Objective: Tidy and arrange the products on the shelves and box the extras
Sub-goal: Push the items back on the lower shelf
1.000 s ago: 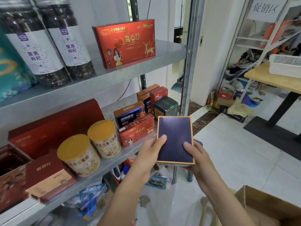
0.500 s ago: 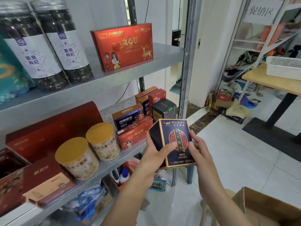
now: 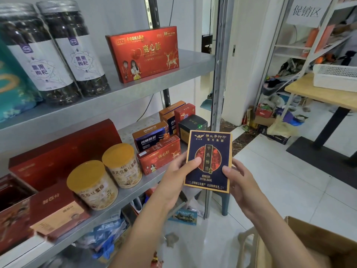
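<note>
Hands (image 3: 173,176) gripping navy box (image 3: 209,161), gold border, red emblem

A shop is indicated: grey metal shelves (image 3: 135,93) are stocked with red printed cardboard gift boxes (image 3: 143,53), white-labelled clear plastic jars (image 3: 77,55) and yellow-lidded round tins (image 3: 117,157); a white paper sign (image 3: 305,11) marked 促销区 is posted nearby.
</note>
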Demonstrator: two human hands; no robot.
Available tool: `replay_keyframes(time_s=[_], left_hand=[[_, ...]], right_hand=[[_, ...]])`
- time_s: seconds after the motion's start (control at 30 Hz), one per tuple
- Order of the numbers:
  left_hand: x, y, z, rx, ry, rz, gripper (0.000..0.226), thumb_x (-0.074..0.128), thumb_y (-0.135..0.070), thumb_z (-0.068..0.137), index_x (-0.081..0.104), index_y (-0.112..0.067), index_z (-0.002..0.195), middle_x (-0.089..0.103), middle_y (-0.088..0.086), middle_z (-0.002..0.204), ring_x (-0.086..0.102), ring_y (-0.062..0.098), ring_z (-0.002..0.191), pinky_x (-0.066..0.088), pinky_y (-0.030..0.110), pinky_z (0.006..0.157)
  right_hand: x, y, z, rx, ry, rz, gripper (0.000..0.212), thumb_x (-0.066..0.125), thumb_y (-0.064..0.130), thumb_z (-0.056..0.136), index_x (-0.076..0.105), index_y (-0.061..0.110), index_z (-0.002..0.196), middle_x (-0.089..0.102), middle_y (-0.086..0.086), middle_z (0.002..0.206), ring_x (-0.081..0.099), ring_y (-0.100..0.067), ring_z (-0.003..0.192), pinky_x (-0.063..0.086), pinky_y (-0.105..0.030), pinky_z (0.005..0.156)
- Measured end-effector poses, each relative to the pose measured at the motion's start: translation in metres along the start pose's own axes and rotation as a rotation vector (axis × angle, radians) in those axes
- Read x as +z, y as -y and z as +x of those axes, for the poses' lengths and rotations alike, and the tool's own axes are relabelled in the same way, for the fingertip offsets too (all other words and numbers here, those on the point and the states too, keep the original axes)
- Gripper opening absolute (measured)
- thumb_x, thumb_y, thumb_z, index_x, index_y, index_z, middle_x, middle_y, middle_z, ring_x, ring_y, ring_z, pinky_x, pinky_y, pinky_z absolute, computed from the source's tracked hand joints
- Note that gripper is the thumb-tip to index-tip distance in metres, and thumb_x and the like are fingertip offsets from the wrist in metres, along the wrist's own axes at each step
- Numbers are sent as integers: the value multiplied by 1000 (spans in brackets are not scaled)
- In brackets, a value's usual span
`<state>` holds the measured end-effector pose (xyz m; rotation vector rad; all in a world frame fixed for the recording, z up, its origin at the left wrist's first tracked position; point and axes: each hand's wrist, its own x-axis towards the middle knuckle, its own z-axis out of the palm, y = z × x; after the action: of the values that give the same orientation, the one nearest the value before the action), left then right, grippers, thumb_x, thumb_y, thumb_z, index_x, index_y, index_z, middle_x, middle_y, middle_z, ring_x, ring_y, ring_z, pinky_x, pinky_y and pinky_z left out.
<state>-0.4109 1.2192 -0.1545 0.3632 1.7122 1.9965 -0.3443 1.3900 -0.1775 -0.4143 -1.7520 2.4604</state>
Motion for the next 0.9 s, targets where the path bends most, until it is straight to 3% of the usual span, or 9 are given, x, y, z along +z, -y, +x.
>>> replay_keyframes(time_s=[0.07,0.13,0.3,0.37,0.47,0.63,0.77,0.8,0.9], left_hand=[[5,-3,0,62,-95,132,53,73,-36,85,53,-33,134,61,-2,131,63,13,114,57,27,85],[13,-5,0,117,-86,165,64,77,-34,82,44,-46,135,62,-17,125,61,0,111,56,18,79],[34,-2,4,103,-100,287,123,85,-40,52,9,-42,149,38,-4,148,44,15,133,46,42,106],[37,2,5,113,-90,277,123,85,-37,48,9,-44,145,43,1,144,48,20,130,47,48,104],[39,9,5,187,-66,290,115,84,-38,47,18,-43,141,51,-1,137,50,20,128,46,50,104],[38,13,4,343,-14,425,107,88,-32,54,18,-61,130,42,-40,128,42,7,132,42,51,107],[48,17,4,537,-20,521,109,92,-21,59,21,-37,139,37,-5,141,41,20,133,46,50,101],[51,16,5,591,-41,590,105,90,-24,60,21,-34,138,34,-4,139,39,19,132,46,50,100],[55,15,6,778,-119,827,89,78,-42,67,24,-27,137,32,-5,131,35,15,124,39,52,101]], right_hand=[[6,0,-3,-95,-132,-81,87,91,39,56,45,28,129,71,1,111,70,-18,98,58,-28,72],[12,-2,-7,-208,-232,-219,93,89,41,50,42,32,130,64,6,119,64,-11,105,56,-26,80],[18,-19,-20,-465,-256,-344,98,94,9,53,37,32,129,54,24,118,56,9,107,46,-6,81],[17,-25,-24,-542,-264,-392,104,93,1,53,32,24,134,48,29,120,52,12,110,44,-3,83],[7,-25,-30,-595,-247,-447,104,93,5,55,27,22,134,40,18,130,47,12,116,42,-4,88],[-30,3,-39,-438,-82,-435,77,82,36,64,40,33,128,52,32,125,52,2,121,45,-10,93],[-50,32,-37,-305,10,-381,70,77,44,68,49,39,132,57,24,130,54,0,122,49,-23,93],[-51,39,-37,-283,16,-378,73,74,51,66,49,41,134,56,24,133,52,0,123,48,-25,94],[-46,53,-33,-272,11,-496,75,77,60,63,46,50,131,56,33,127,50,12,117,47,-14,86]])
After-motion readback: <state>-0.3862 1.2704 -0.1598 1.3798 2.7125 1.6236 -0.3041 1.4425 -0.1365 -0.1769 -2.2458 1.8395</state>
